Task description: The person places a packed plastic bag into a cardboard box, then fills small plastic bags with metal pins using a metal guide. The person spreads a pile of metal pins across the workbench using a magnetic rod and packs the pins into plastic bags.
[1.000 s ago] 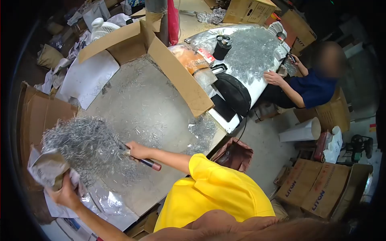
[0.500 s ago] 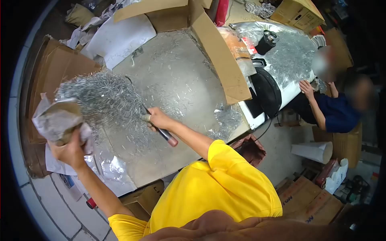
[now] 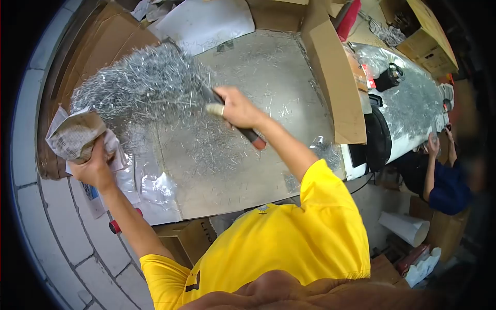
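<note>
A large heap of thin, shiny metal pins (image 3: 139, 85) lies across the left of the worktable (image 3: 248, 155). My right hand (image 3: 237, 107), with a pale wrap on one finger, grips the dark, red-ended handle of a sickle (image 3: 250, 135) at the heap's right edge. The blade is mostly hidden among the pins. At the heap's lower left, my left hand (image 3: 95, 165) is closed around crumpled printed paper (image 3: 77, 137), which forms an open pouch. What is inside the pouch cannot be made out.
Cardboard walls (image 3: 336, 82) border the table at right and back. A white sheet (image 3: 204, 23) leans at the back. Clear plastic (image 3: 157, 186) lies at the front left. At the right, a co-worker (image 3: 444, 181) sits by a second table holding a black bottle (image 3: 388, 77).
My right hand has moved up and right relative to the table edge, and the sickle's blade has gone into the pins. My left hand still holds the paper. The view has shifted.
</note>
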Available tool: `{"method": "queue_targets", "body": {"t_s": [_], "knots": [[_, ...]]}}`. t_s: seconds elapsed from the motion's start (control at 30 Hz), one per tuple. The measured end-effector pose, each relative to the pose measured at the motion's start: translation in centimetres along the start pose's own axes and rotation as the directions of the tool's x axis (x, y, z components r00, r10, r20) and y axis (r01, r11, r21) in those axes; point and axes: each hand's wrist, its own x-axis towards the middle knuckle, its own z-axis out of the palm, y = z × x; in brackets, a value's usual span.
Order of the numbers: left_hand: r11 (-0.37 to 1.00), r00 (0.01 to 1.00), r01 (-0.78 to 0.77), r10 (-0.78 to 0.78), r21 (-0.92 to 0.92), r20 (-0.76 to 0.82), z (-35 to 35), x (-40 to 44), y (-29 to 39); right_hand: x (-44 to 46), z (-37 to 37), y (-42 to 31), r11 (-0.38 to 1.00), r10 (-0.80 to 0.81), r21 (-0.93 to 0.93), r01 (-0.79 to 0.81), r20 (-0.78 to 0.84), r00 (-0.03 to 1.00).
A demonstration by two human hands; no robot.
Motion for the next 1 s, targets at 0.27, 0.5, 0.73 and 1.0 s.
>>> {"method": "queue_targets", "body": {"t_s": [0.27, 0.5, 0.73, 1.0], "knots": [[0.999, 0.992, -0.020, 0.026, 0.049, -0.124, -1.0, 0.3, -5.9, 8.5, 0.9, -5.6, 0.980, -0.144, -0.145, 0.134, -0.064, 0.987], [0.969, 0.952, 0.242, -0.246, -0.048, -0.181, 2.3, -4.2, -15.5, 15.0, 6.9, 3.0, 1.000, -0.024, 0.009, 0.026, -0.134, 0.991], [0.775, 0.775, 0.631, -0.629, 0.025, -0.062, 5.1, -12.5, -28.6, 19.9, 12.7, 14.9, 0.978, 0.172, 0.143, -0.153, -0.132, 0.976], [0.639, 0.616, 0.697, -0.766, 0.325, 0.184, 4.1, -18.0, -38.3, 20.5, 3.8, 15.7, 0.821, 0.223, 0.474, -0.318, 0.246, 0.943]]}}
